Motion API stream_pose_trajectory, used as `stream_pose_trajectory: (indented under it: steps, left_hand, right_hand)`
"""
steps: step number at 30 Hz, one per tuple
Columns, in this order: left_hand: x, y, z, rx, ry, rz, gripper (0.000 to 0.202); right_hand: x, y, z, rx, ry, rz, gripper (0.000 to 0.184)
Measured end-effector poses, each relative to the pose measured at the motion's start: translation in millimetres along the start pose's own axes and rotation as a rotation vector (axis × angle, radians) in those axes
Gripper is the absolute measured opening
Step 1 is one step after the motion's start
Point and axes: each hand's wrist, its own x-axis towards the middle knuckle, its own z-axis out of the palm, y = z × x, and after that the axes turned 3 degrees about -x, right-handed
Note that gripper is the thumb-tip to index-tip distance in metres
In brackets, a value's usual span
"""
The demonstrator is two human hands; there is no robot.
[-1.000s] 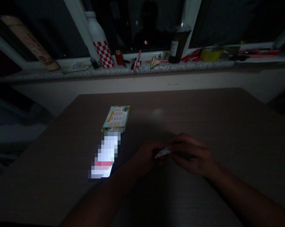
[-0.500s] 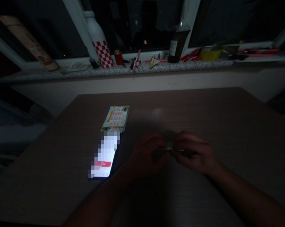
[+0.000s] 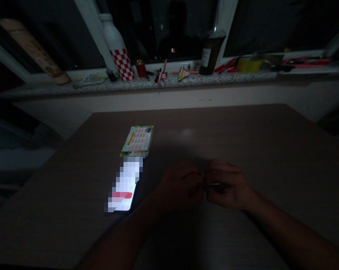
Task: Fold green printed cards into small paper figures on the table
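Pinching pale slip [image 3: 214, 183] right of lit phone [image 3: 124, 185]: left hand [image 3: 180, 187], right hand [image 3: 227, 185] both closed on it. Likely light, thin, easily creased; grip edges with fingertips.

My left hand [image 3: 180, 185] and right hand [image 3: 227, 184] meet over the table [image 3: 270, 142], pinching a thin pale slip [image 3: 214, 184], barely visible in the dark. A lit phone [image 3: 124, 187] lies to their left, with leaflets [image 3: 138, 141] just beyond it.
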Motion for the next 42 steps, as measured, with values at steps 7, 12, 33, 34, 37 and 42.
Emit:
stream_pose_trajectory:
  steps: [7,12,33,34,37,42]
  left_hand:
    - [-1,-1,6.7,-0.060,0.036,0.032,0.008]
    - [-1,-2,5.6,-0.115,0.038,0.055,0.010]
    - [-7,-3,-4.6,-0.138,0.049,-0.054,0.004]
    - [-8,-3,-4.7,-0.141,0.043,-0.074,0.004]
    - [-8,-2,-4.7,-0.142,0.035,-0.100,0.007]
    - [-5,-1,-1.9,-0.101,0.071,0.004,0.004]
  right_hand:
    - [2,-5,1,0.002,0.019,-0.006,0.010]
    - [3,-8,-2,0.014,0.016,0.010,0.011]
    - [1,-3,-14,0.055,-0.051,0.053,0.013]
    - [1,-3,-14,0.048,-0.049,0.052,0.013]
    - [1,-4,-15,0.015,-0.038,0.043,0.012]
    - [3,-8,-11,-0.019,-0.035,0.036,0.013]
